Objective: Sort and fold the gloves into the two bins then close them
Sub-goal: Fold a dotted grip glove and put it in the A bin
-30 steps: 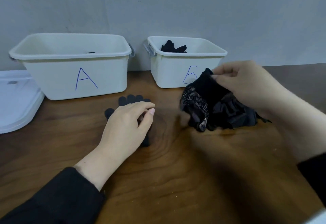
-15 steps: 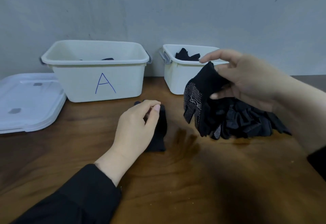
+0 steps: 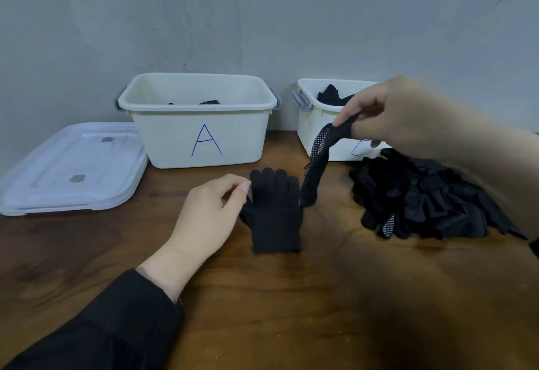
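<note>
A plain black knit glove (image 3: 275,209) is laid flat on the wooden table (image 3: 262,311), its long axis running away from the person, fingers pointing toward bin A (image 3: 201,124) and cuff nearest the body. It is flanked by the left hand (image 3: 208,215), which lies just to its left with fingers loosely curled and nothing held; whether the fingertips touch the glove's edge cannot be told. The right hand (image 3: 390,116) is raised above and to the right, and a dotted glove (image 3: 316,162) is pinched by its cuff between thumb and fingers, so that it hangs limp with its lower end just over the flat glove's right edge. The flat glove is therefore nearer the left hand, and a fold along its length is judged the likely next move. The heap of gloves (image 3: 431,197) still to be sorted is piled at the right, soft and crumpled, with white grip dots visible on some. Both bins are of smooth white plastic with rolled rims; bin B (image 3: 318,133) already holds dark fabric, as does bin A. The translucent lids (image 3: 70,165) are stacked at the left, well apart from the bins' tops.
</note>
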`<act>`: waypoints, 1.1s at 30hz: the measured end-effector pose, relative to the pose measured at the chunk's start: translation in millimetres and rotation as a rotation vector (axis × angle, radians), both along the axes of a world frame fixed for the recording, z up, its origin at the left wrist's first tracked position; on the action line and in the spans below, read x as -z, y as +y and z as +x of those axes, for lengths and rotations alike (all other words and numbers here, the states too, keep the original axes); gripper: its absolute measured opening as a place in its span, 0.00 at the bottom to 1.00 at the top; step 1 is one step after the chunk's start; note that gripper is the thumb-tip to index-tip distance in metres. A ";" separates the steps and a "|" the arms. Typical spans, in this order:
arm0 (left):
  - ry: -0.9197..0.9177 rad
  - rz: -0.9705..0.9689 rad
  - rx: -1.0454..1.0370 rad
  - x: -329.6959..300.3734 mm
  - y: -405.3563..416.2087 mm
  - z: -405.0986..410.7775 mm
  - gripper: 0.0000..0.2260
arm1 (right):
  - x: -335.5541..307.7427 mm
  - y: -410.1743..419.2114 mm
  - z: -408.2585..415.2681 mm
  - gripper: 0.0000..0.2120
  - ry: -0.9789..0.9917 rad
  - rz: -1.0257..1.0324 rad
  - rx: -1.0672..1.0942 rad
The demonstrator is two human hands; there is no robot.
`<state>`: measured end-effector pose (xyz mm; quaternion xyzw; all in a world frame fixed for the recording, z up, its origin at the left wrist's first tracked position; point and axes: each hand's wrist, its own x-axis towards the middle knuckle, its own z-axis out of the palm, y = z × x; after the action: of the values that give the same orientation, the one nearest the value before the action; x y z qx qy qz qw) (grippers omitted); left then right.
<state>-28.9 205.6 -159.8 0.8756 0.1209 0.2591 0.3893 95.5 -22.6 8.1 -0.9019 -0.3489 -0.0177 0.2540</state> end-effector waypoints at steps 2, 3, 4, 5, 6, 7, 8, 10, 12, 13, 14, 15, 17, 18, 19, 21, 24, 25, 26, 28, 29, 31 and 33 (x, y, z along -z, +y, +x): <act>0.025 0.027 0.028 1.1 5.1 -4.8 0.09 | -3.7 9.5 -2.6 0.05 -0.124 -0.066 0.029; 0.029 0.036 0.037 1.5 8.2 -6.7 0.09 | -5.8 13.9 -3.2 0.07 -0.149 -0.063 0.045; 0.036 0.043 0.043 1.7 11.2 -8.7 0.09 | -8.2 18.0 -4.0 0.09 -0.148 -0.042 0.053; 0.043 0.045 0.044 1.8 14.0 -10.6 0.10 | -10.1 21.4 -4.5 0.09 -0.128 -0.032 0.055; 0.046 0.042 0.042 2.2 16.6 -12.1 0.10 | -10.7 24.9 -4.0 0.09 -0.099 -0.030 0.055; 0.043 0.037 0.034 2.6 18.8 -13.1 0.10 | -9.8 27.9 -1.8 0.08 -0.066 -0.022 0.056; 0.033 0.027 0.021 3.2 21.1 -13.5 0.10 | -8.4 31.2 -0.2 0.07 -0.028 -0.008 0.049; 0.000 -0.012 -0.021 4.2 24.7 -12.6 0.09 | -3.7 37.7 3.8 0.05 0.066 0.084 0.027; -0.032 -0.055 -0.061 4.7 27.1 -10.7 0.09 | 0.4 45.2 6.6 0.05 0.133 0.147 0.018; -0.043 -0.073 -0.074 4.7 27.8 -9.9 0.08 | 2.4 49.6 7.5 0.05 0.148 0.159 0.014; -0.048 -0.085 -0.083 4.7 28.4 -9.6 0.08 | 3.9 54.6 8.5 0.05 0.158 0.172 0.007; -0.044 -0.087 -0.089 4.3 28.7 -9.8 0.08 | 4.8 59.7 10.1 0.05 0.156 0.195 -0.004; -0.025 -0.080 -0.101 4.0 29.4 -10.3 0.09 | 5.8 68.2 18.8 0.05 0.095 0.276 -0.003; -0.021 -0.084 -0.107 4.1 29.9 -10.5 0.09 | 6.2 70.9 21.8 0.05 0.031 0.317 0.003; -0.021 -0.088 -0.111 4.0 30.1 -10.4 0.09 | 8.0 72.0 22.3 0.05 -0.043 0.357 0.003; -0.028 -0.088 -0.113 3.8 29.9 -9.9 0.09 | 17.8 70.2 12.7 0.04 -0.179 0.430 -0.027; -0.044 -0.084 -0.105 4.2 29.6 -8.8 0.09 | 69.3 59.4 -16.0 0.03 -0.287 0.405 -0.117; -0.045 -0.074 -0.101 4.4 29.2 -8.4 0.08 | 96.2 53.5 -24.7 0.04 -0.296 0.344 -0.167; -0.042 -0.060 -0.096 5.2 28.8 -7.7 0.08 | 124.9 47.1 -31.7 0.03 -0.296 0.257 -0.222; -0.029 -0.040 -0.072 6.4 26.8 -6.9 0.07 | 172.3 35.4 -45.9 0.06 -0.232 0.093 -0.295; -0.013 -0.030 -0.051 7.0 25.5 -6.3 0.07 | 186.2 30.7 -50.6 0.09 -0.187 0.060 -0.295; 0.039 0.025 -0.001 9.2 23.9 -4.7 0.07 | 193.6 25.9 -54.7 0.13 -0.131 0.084 -0.262; 0.102 0.114 0.037 12.3 23.5 -3.8 0.08 | 191.1 25.3 -56.3 0.14 -0.097 0.087 -0.250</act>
<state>-32.7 229.1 -172.1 0.9105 0.1094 0.2130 0.3370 39.3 2.7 -183.1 -0.8377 -0.4692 -0.0445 0.2760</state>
